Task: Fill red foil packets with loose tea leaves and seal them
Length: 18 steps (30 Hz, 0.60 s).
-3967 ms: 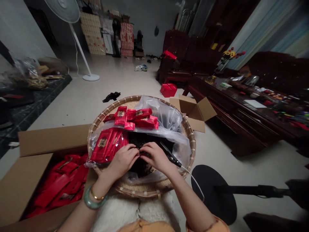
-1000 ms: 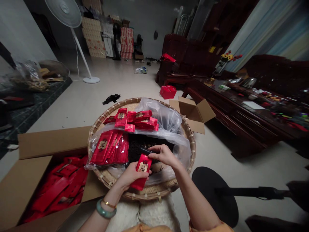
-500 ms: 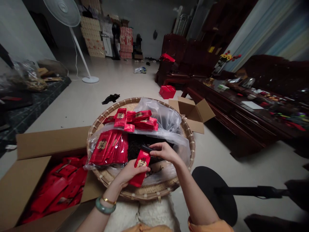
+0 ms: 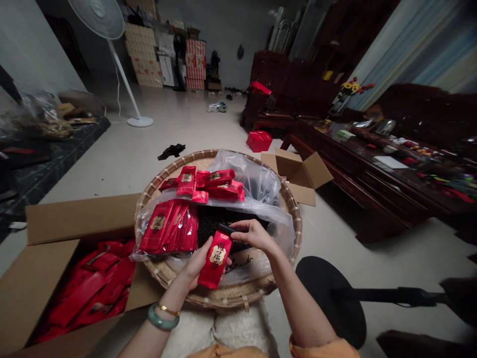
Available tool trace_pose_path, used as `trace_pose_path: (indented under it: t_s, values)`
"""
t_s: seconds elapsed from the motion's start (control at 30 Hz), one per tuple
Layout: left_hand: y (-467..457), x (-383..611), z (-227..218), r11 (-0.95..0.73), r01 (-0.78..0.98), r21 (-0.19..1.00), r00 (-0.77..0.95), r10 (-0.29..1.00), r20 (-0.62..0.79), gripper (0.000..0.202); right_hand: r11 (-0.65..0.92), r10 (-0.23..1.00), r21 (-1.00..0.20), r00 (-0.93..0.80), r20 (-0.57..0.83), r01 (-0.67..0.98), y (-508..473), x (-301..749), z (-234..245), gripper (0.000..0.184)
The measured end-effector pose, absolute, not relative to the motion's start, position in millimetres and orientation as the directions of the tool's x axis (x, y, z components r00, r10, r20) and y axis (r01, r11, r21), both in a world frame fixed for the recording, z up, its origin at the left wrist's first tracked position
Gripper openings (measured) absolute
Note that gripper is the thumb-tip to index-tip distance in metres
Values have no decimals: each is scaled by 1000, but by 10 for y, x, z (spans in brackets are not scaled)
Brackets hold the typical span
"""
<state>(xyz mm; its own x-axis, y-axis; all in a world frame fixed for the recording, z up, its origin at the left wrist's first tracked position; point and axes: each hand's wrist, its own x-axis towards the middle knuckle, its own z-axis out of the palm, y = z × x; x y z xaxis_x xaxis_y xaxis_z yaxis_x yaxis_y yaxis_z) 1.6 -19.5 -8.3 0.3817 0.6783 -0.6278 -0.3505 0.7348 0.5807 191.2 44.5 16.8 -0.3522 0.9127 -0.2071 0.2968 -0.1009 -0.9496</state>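
Note:
My left hand [image 4: 200, 263] grips a red packet [image 4: 215, 258] with a cream label and dark characters, its fingers partly behind it. At the packet's top edge, my right hand [image 4: 250, 233] pinches a short black tube-like piece [image 4: 225, 229]; whether it sits inside the mouth is unclear. Beneath both hands lies dark loose leaf material [image 4: 207, 224] in a clear plastic bag [image 4: 278, 226] on a round woven bamboo tray [image 4: 294, 206]. Flat red packets [image 4: 164, 226] stand in a row on the left, and plumper packets [image 4: 219, 184] are piled on the bag's far side.
An open carton [image 4: 52, 278] full of red packets stands left of the tray. Another open carton [image 4: 294, 171] is beyond it at right, near a dark wooden table [image 4: 346, 174]. A black round base with a pole [image 4: 331, 293] stands close on my right; a white fan [image 4: 139, 121] is farther left.
My left thumb has shifted off the front of the packet to its side, so the whole label now shows. My right hand stays at the packet's top with the black piece.

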Motion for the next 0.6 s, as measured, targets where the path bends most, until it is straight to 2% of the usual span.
trace_pose_path:
  t_s: [0.6]
  values:
    - [-219,13,-65,749,-354,560,394,662,-638,56,-139,907,-952,-351,-234,274,422,1903,119,40]
